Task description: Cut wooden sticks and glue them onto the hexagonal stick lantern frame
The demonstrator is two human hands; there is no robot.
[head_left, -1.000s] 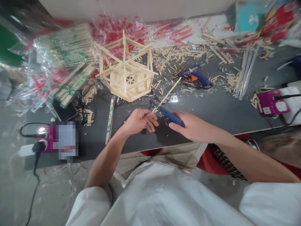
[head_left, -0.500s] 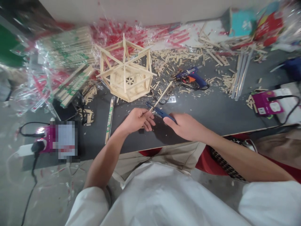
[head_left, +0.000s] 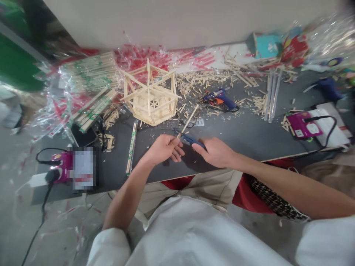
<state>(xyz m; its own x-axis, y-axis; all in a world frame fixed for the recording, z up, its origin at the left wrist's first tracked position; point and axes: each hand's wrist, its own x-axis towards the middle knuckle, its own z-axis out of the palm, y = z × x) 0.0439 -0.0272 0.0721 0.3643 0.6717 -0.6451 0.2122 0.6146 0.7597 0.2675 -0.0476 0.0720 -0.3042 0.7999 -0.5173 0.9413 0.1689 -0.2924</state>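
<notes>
I locate a wrapped packet (head_left: 132, 147) at left, the wooden frame (head_left: 149, 88) beyond it; the left hand (head_left: 165, 149) pinches the near end of a wooden stick (head_left: 190, 117), slanting away rightward; a blue plier-like tool (head_left: 193, 141) crosses this stick, jaw closure not visible to me; the right hand (head_left: 215, 152), apart from the left, grips the tool; a glue gun (head_left: 227, 103) lies farther back

No lettering can be read; green print (head_left: 131, 152) on the slim clear-plastic packet of pale wooden sticks (head_left: 133, 137), left, is blurred.
</notes>
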